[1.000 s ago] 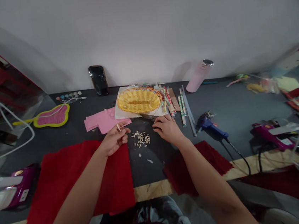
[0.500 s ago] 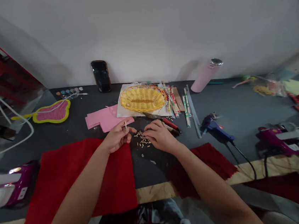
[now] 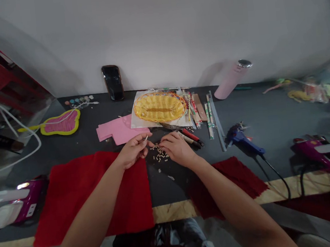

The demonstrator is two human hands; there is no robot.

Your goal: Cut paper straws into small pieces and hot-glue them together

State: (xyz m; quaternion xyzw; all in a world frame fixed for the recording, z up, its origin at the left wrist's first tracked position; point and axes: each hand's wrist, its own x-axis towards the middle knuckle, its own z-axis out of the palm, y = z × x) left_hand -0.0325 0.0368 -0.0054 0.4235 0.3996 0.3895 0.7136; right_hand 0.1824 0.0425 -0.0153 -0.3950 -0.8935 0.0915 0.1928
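My left hand [image 3: 134,151] is closed in a pinch on a short thin white stick [image 3: 146,138], above the edge of the red felt sheet [image 3: 122,198]. Beside it on the dark table lies a loose pile of small beige pieces [image 3: 160,155]. My right hand [image 3: 177,149] reaches over the right side of this pile with its fingers bent together and the tips at the pieces. Whatever its fingertips hold is too small to make out. Just behind my hands lie a pink sheet [image 3: 120,130] and a red-handled tool [image 3: 190,134].
A yellow woven basket [image 3: 160,107] sits at the back, beside wrapped sticks [image 3: 209,117]. A phone [image 3: 112,82] and a pink bottle [image 3: 233,80] stand by the wall. On the right are a blue glue gun [image 3: 245,141] and dark red cloth [image 3: 238,176]; a purple device [image 3: 28,202] is on the left.
The white stick in my left hand has tipped from upright to slanting right. My right hand stays at the pile. The whole view has shifted slightly.
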